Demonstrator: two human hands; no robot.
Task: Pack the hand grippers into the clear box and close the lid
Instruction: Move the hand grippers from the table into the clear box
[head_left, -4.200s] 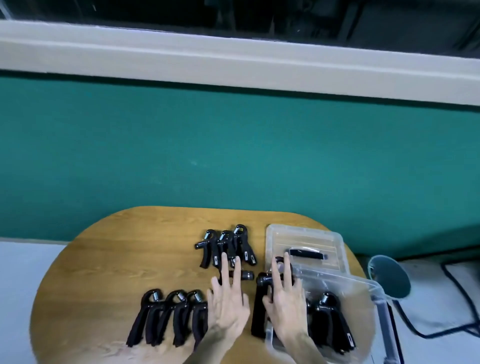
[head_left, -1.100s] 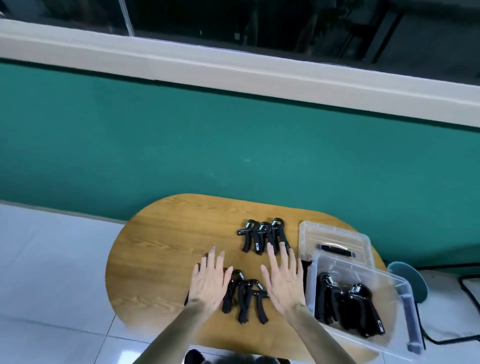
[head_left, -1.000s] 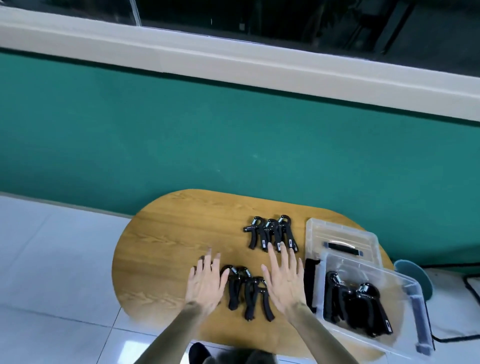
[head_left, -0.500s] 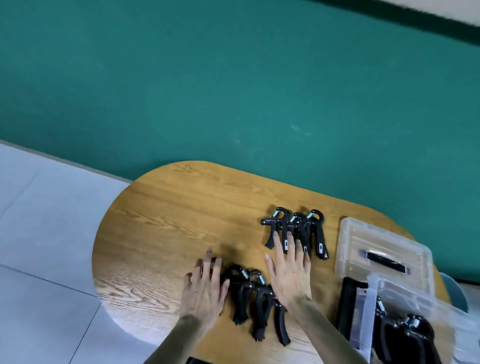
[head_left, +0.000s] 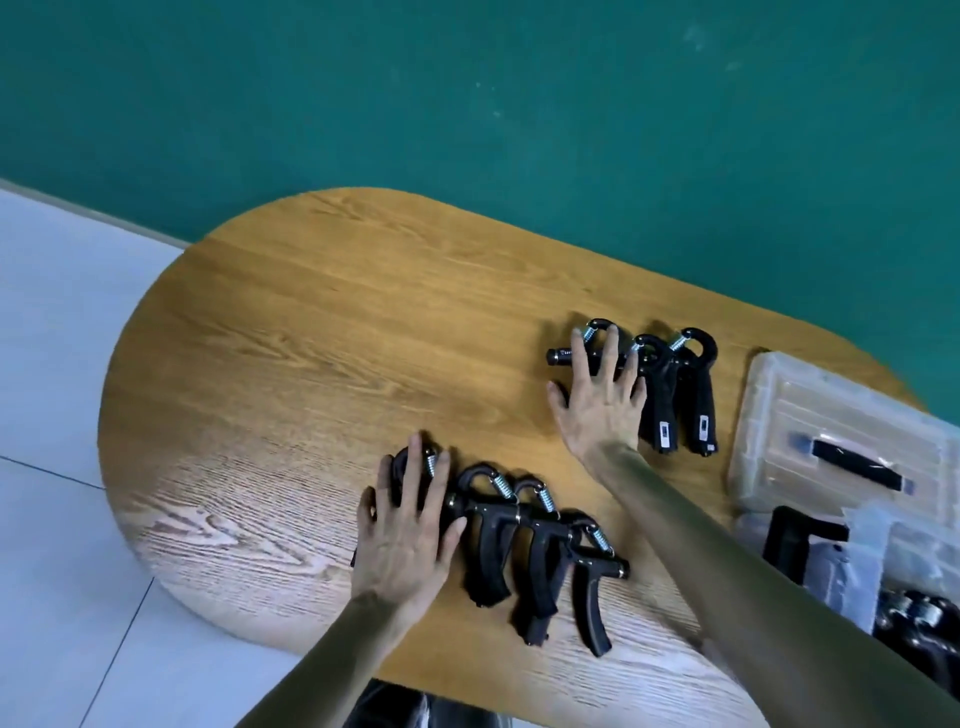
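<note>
Flat left hand (head_left: 404, 540), right hand (head_left: 602, 400) on black hand grippers (head_left: 540, 551)

This looks like a plain indoor room, perhaps an office or a staged recording space; which one cannot be told. A smooth teal wall (head_left: 467, 104) runs behind an oval wood-grain tabletop (head_left: 322, 332), whose far edge sits close to it. Pale grey floor tiles (head_left: 57, 364) with thin dark joints lie beyond the tabletop's left edge.
</note>
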